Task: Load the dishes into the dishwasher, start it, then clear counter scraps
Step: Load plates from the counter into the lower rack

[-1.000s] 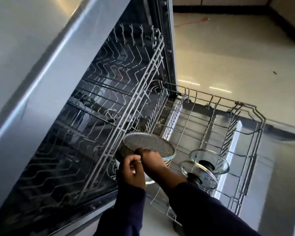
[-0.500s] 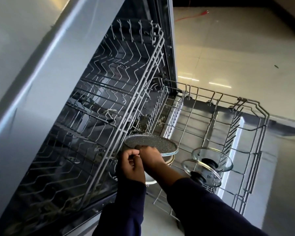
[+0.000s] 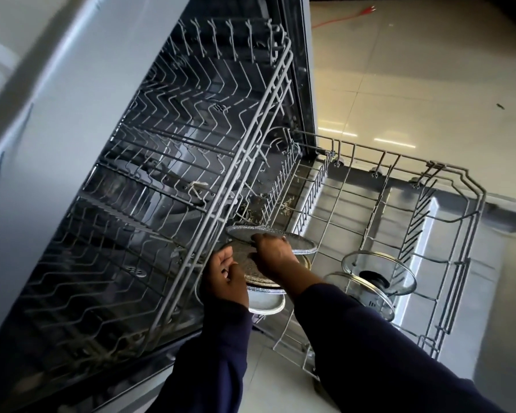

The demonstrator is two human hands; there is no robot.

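The dishwasher stands open with its lower rack (image 3: 479, 204) pulled out over the door. At the rack's near left, my right hand (image 3: 273, 253) pinches the rim of a grey speckled plate (image 3: 303, 244), held flat just above a second speckled plate (image 3: 246, 262). My left hand (image 3: 225, 277) grips the near edge of that second plate. A pale dish (image 3: 267, 304) sits under both. Two glass lids (image 3: 379, 271) with dark knobs stand tilted in the rack's right half.
The upper rack (image 3: 268, 114), holding nothing visible, juts out just left of my hands. Food scraps (image 3: 252, 214) lie on the tub floor behind the plates. The open door (image 3: 453, 216) lies under the lower rack. Tiled floor (image 3: 414, 84) stretches beyond.
The upper speckled plate has separated from the stack, uncovering the second speckled plate beneath it. Both hands have stayed at the stack's near edge.
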